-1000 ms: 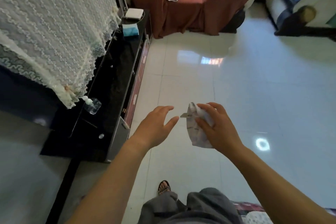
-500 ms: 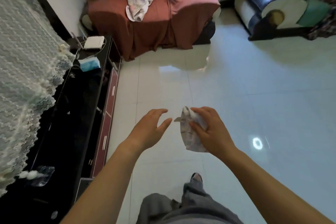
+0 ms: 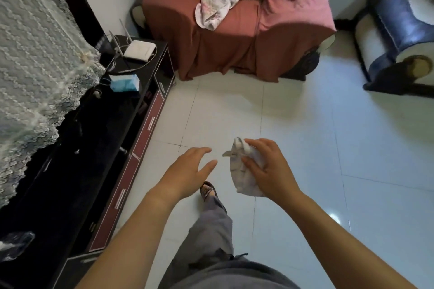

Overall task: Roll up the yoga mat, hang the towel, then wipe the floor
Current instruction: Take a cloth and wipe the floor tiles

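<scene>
My right hand [image 3: 270, 169] grips a small bunched grey-and-white cloth [image 3: 242, 178] in mid-air above the glossy white tiled floor [image 3: 305, 136]. A corner of the cloth pokes out to the left. My left hand [image 3: 187, 171] hovers just left of it with fingers relaxed and spread, holding nothing and not touching the cloth. A pale floral towel [image 3: 220, 2] lies crumpled on the red-covered sofa [image 3: 234, 37] at the far end. No yoga mat is in view.
A long black TV cabinet [image 3: 98, 171] with red drawer fronts runs along the left, carrying a white router [image 3: 139, 50] and a blue tissue box [image 3: 124, 82]. A lace cover [image 3: 35, 65] hangs at upper left. A blue-and-white armchair [image 3: 399, 35] stands at right. My sandalled foot [image 3: 207, 191] steps forward.
The view has advanced toward the sofa and swung left along the cabinet. Both hands keep the same pose, the right still gripping the cloth. My foot has stepped forward.
</scene>
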`<action>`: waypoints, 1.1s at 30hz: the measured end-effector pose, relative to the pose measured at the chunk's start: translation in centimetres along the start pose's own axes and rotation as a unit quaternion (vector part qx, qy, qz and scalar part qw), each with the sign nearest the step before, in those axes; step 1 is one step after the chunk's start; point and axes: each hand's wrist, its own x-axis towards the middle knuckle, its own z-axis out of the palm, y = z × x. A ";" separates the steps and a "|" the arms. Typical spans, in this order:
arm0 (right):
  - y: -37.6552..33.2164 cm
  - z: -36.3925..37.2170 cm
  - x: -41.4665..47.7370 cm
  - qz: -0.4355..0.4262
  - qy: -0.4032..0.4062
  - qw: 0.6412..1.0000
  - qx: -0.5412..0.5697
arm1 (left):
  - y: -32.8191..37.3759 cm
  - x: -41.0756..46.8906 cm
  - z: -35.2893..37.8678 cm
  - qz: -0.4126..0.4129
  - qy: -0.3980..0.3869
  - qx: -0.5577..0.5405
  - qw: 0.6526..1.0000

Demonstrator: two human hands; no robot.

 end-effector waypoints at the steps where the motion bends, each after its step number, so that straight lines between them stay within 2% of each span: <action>1: 0.0 0.2 2.4 -0.003 -0.010 1.000 -0.001 | -0.5 2.1 -0.8 -0.005 0.003 -0.004 1.000; 8: -2.0 0.2 19.1 -0.005 -0.068 0.997 -0.020 | -2.0 15.2 -9.7 -0.045 -0.009 -0.007 0.999; 14: -5.0 1.4 31.4 -0.062 -0.081 0.995 -0.014 | -3.0 22.8 -16.9 -0.073 0.059 -0.020 0.995; 22: -5.0 4.5 46.5 -0.125 -0.188 0.974 -0.028 | -5.9 32.1 -21.2 -0.158 0.143 -0.068 0.975; 26: -4.3 6.2 55.8 -0.156 -0.257 0.953 -0.048 | -7.4 37.6 -22.5 -0.215 0.183 -0.069 0.957; 30: -4.1 8.4 64.2 -0.219 -0.347 0.908 -0.081 | -8.1 42.5 -22.6 -0.280 0.210 -0.080 0.934; 33: -3.3 10.3 68.6 -0.236 -0.383 0.888 -0.091 | -8.6 45.4 -22.3 -0.315 0.215 -0.087 0.920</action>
